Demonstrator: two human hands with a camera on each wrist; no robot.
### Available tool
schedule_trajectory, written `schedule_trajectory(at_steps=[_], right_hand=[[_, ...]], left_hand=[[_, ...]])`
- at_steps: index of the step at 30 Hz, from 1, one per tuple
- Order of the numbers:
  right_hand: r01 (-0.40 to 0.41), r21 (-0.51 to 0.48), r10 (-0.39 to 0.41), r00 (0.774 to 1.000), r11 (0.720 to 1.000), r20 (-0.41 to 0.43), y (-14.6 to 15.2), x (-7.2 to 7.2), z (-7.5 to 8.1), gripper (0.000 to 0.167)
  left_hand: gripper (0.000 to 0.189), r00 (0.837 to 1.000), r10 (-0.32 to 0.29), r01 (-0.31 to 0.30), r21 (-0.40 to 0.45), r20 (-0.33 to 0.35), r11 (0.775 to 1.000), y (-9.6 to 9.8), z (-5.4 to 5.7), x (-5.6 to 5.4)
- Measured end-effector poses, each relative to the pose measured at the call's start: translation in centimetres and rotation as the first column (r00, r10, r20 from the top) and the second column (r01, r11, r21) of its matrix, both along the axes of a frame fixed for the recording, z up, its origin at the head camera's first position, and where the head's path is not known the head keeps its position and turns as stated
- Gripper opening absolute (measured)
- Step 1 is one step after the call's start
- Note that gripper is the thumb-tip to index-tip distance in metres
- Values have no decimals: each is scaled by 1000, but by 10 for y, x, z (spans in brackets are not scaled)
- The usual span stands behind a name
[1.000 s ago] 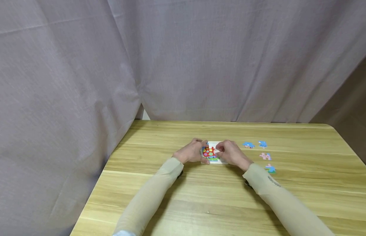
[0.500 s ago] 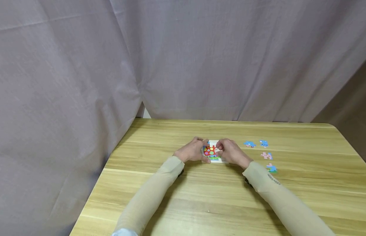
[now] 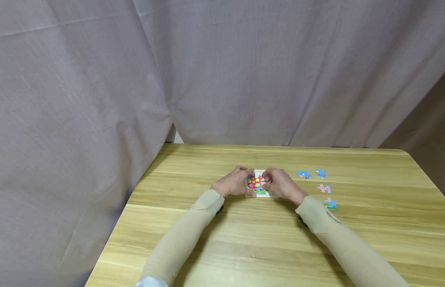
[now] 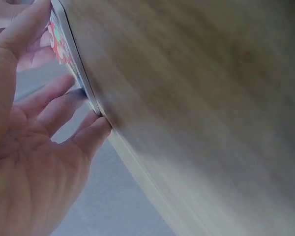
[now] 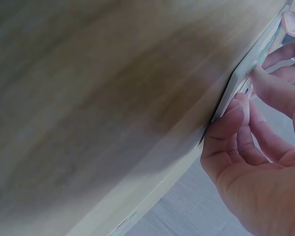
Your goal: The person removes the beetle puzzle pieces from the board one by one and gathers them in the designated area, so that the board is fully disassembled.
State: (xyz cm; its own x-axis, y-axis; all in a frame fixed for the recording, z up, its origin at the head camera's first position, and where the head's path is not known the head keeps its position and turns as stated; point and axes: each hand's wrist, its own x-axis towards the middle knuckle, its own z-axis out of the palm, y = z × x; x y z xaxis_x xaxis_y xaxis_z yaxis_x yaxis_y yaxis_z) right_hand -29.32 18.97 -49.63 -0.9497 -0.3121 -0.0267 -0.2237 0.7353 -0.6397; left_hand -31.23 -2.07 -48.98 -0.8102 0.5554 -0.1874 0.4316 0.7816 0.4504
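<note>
A small white puzzle board (image 3: 259, 173) lies flat on the wooden table in the head view. Joined pieces on it show a red area with coloured dots (image 3: 254, 182) above a green strip. My left hand (image 3: 234, 183) holds the board's left side, thumb near the front edge and fingers toward the back. On the board's right half, the thumb and fingertips of my right hand (image 3: 281, 185) pinch a pale pink puzzle piece (image 3: 263, 181), mostly hidden by the fingers. The right wrist view shows the right thumb and curled fingers (image 5: 226, 125) right at the board's edge.
To the right of the board lie several loose puzzle pieces: two blue ones, one (image 3: 304, 174) left of the other (image 3: 321, 173), a pink one (image 3: 323, 188) and a blue-green one (image 3: 330, 204). Grey curtains (image 3: 237, 79) hang behind the wooden table (image 3: 244, 247).
Both hands stay at the board with hardly any movement. The right fingertips shift slightly over the piece, and a little more pink shows beside them. The loose pieces lie as before.
</note>
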Motion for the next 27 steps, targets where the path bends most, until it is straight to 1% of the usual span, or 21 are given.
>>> schedule_trajectory(at_steps=[5,7,14,19,24,27], right_hand=[[-3,-1,3,1000,1000,0,0,-1,0,20],[-8,-3,8,1000,1000,-5,1,-1,0,20],[-13,-7,13,1000,1000,-10,1,0,1,20],[-16,-12,15,1000,1000,-7,1,0,1,23],[-23,-32,23,1000,999,-7,3,1,3,25],[-21,-54,21,1000,998,-11,6,3,4,25]], left_hand=[[54,999,-29,29,24,-24,999,-1,-1,0],[48,999,-35,36,22,-32,999,-1,0,0],[51,1000,-18,18,17,-15,1000,0,0,1],[49,1000,-5,5,20,-1,1000,-1,0,1],[46,1000,-3,3,32,6,999,-1,0,1],[49,1000,-4,4,30,2,1000,-1,-1,1]])
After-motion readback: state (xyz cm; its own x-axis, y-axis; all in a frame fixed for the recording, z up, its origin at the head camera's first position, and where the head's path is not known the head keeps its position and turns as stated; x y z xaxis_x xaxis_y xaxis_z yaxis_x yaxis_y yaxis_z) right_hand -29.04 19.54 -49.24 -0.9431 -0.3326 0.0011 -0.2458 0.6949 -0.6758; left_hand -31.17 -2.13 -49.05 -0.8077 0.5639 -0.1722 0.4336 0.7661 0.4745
